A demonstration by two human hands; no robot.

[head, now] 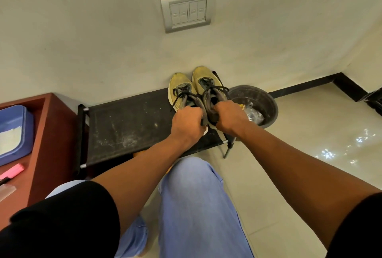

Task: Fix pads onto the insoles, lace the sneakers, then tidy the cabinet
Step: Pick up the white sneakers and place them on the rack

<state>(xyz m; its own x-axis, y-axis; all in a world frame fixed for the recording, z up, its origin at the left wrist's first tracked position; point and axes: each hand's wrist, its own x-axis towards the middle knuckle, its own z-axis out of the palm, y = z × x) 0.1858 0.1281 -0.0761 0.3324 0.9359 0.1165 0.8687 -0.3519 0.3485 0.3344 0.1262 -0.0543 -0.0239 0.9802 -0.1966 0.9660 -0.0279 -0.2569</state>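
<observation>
Both arms are stretched forward. One sneaker (pixel 179 92) is gripped at the heel by the left hand (pixel 187 122), the other sneaker (pixel 206 87) by the right hand (pixel 229 116); two sneakers are counted, at the right end of the black rack (pixel 124 125).

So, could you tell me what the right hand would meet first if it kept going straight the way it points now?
The right hand, gripping the heel of the right sneaker, points toward the wall. The sneaker's toe already looks close to it, so it would probably meet the wall first; depth is unclear.
</observation>
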